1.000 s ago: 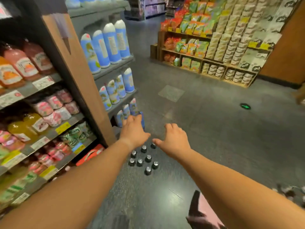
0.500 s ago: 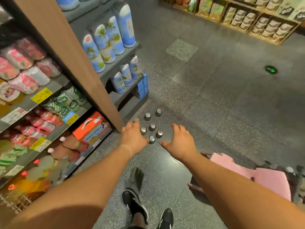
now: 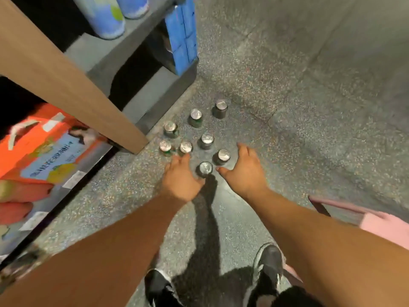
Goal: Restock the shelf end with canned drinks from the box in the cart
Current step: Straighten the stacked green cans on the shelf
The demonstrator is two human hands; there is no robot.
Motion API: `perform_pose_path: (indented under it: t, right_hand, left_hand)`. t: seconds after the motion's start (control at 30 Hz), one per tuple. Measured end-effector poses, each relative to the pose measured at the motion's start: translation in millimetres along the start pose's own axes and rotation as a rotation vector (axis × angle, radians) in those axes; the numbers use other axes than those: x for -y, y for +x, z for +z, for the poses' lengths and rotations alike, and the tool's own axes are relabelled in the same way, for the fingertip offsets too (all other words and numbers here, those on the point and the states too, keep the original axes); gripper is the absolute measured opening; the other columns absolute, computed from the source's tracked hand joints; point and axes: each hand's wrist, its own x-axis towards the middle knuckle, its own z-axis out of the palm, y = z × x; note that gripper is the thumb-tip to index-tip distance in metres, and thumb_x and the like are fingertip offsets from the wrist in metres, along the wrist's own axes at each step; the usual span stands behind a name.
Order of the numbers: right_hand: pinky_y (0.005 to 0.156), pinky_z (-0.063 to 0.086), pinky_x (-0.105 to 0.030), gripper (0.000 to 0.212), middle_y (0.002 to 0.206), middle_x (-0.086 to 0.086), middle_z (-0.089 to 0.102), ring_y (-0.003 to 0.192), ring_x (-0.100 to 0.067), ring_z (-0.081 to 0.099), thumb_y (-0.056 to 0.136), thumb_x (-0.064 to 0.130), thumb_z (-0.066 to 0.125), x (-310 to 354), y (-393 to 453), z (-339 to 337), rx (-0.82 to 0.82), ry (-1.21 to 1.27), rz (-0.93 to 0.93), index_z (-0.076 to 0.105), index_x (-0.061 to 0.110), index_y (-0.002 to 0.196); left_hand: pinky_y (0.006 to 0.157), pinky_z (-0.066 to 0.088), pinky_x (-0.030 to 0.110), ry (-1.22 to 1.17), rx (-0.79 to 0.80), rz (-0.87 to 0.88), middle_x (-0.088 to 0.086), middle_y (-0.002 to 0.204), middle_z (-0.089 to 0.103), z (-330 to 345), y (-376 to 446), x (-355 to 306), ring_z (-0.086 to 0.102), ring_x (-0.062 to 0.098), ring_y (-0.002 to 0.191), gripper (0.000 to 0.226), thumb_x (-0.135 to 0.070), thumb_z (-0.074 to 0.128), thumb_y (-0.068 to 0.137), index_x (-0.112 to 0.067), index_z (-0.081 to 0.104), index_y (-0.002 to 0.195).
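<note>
Both hands have dropped lower since a sec ago, now right over the near edge of the cans point(image 3: 205, 140) on the floor point(image 3: 309, 107) by the shelf end point(image 3: 93, 94). Eight small dark cans w/ silver tops, all upright, long axis vertical, loosely clustered. Left hand point(image 3: 180, 179) grip spread, fingers relaxed, just beside the nearest can point(image 3: 205, 168), contact unclear; right hand point(image 3: 244, 171) grip spread too, thumb near that can, fingers beside another can point(image 3: 223, 155), holding nothing.
</note>
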Motion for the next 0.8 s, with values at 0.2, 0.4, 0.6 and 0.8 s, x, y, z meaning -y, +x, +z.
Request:
perform_pose_path:
  t: [0.2, 0.4, 0.6, 0.8]
  right_hand:
    - [0.106, 0.037, -0.044, 0.095, 0.145, -0.010, 0.037, 0.130, -0.034, 0.042, 0.075, 0.051, 0.076, -81.5, 104.0, 112.3, -0.002, 0.026, 0.052, 0.025, 0.020, 0.149]
    - [0.106, 0.036, -0.045, 0.104, 0.147, -0.013, 0.035, 0.131, -0.037, 0.040, 0.069, 0.048, 0.081, -124.1, 159.1, 171.3, 0.049, 0.000, 0.033, 0.021, 0.022, 0.150]
    - [0.102, 0.043, -0.045, 0.091, 0.140, -0.013, 0.043, 0.123, -0.036, 0.048, 0.075, 0.035, 0.078, -117.7, 189.0, 189.3, 0.109, -0.128, -0.097, 0.026, 0.018, 0.147]
    - [0.092, 0.046, -0.044, 0.056, 0.127, -0.016, 0.043, 0.112, -0.039, 0.053, 0.087, 0.000, 0.048, -110.2, 187.5, 205.4, 0.124, -0.229, -0.113, 0.035, 0.015, 0.140]
  left_hand:
    - [0.112, 0.035, 0.044, 0.005, 0.019, 0.008, 0.012, 0.150, 0.032, 131.9, 108.3, 31.9, 0.037, 0.035, 0.136, 0.100, -0.049, 0.078, 0.074, -0.021, 0.022, 0.152]
    - [0.115, 0.032, 0.040, 0.085, 0.025, 0.096, 0.011, 0.155, 0.025, 199.9, 157.2, 44.5, 0.032, 0.032, 0.140, 0.106, -0.046, 0.078, 0.075, -0.023, 0.014, 0.156]
    - [0.115, 0.034, 0.039, 0.086, -0.020, 0.111, 0.006, 0.158, 0.023, 226.7, 168.3, 59.8, 0.038, 0.029, 0.138, 0.089, -0.033, 0.074, 0.083, -0.028, 0.023, 0.154]
    - [0.103, 0.045, 0.042, 0.085, -0.052, 0.129, 0.006, 0.136, 0.043, 225.1, 172.0, 62.6, 0.054, 0.030, 0.117, 0.069, -0.025, 0.072, 0.084, -0.028, 0.037, 0.144]
